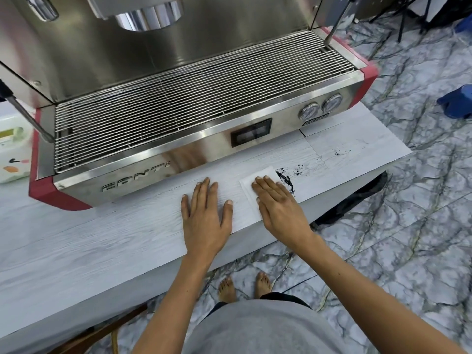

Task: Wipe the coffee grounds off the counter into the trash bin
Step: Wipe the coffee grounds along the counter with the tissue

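1. The coffee grounds (286,178) lie as a dark smear on the pale tabletop (102,233), close to its front edge and just right of a white cloth (251,186). Finer specks trail off to the right toward the tabletop's corner.
2. The cloth lies flat, its right edge touching the smear. Much of it is hidden under the right hand (279,209), so its full outline cannot be made out.
3. The right hand presses palm-down on the cloth, fingers straight and together; its grip is loose and flat, closed around nothing.
4. The left hand (205,214) rests palm-down on the bare tabletop just beside the cloth, fingers spread, holding nothing.
5. Behind both hands stands a steel coffee machine (178,103) with red corners and a wire drip grate. Its top is cut off by the upper frame edge, and the lettering on its front is blurred.
6. A dark shape (357,200) shows under the tabletop's right end, mostly hidden by the edge; whether it is the trash bin cannot be told.
7. At the left edge a white container (12,154) is cut off.
8. Below, two bare feet stand on a marbled floor (408,226).
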Tool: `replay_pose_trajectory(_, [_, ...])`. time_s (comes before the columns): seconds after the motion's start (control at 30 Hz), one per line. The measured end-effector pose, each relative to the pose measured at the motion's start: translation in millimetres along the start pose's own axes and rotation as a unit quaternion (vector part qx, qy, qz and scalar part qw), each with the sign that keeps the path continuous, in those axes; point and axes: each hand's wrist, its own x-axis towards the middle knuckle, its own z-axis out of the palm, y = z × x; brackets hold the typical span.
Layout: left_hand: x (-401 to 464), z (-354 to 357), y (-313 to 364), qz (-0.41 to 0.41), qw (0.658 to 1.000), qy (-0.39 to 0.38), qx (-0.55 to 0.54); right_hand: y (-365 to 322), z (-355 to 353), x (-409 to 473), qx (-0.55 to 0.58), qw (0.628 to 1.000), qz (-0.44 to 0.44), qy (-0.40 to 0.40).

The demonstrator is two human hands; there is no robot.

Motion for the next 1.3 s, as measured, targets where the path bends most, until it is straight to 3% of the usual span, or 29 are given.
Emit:
replay_pose_trajectory(0.87, [3.4,3.4,5.3,-0.02,1.0,0.016,0.01,67.5,-23.6,8.3,0.048,0.999,0.016,-0.004])
replay_pose_trajectory(1.07, [12.0,11.0,27.1,-0.043,0.999,0.015,0.009,60.6,-32.6,10.7,0.111,0.992,0.049,0.047])
replay_pose_trajectory(1.17, [14.7,13.3,31.9,-0.052,0.998,0.022,0.007,46.5,-36.8,9.2,0.124,0.991,0.017,0.055])
replay_pose_trajectory(1.3, [13.8,13.0,31.6,-0.055,0.998,0.031,-0.004,33.1,-20.2,8.7,0.087,0.995,-0.037,-0.001])
